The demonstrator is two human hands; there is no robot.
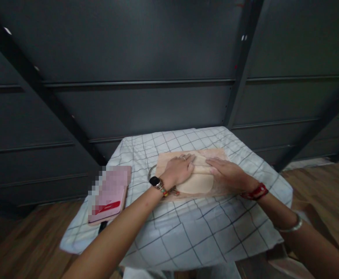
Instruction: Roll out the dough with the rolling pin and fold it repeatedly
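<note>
Dough sheet [197, 185], pale and flat, lies on the wooden board [213, 152], itself on the checked tablecloth [187, 236]. Right hand [227, 173] and left hand [179, 169] rest at either end of an apparent rolling pin [202, 169], fingers outstretched rather than wrapped. Level, equal palm pressure should best keep the thickness even; lopsided pushing could thin one edge.
</note>
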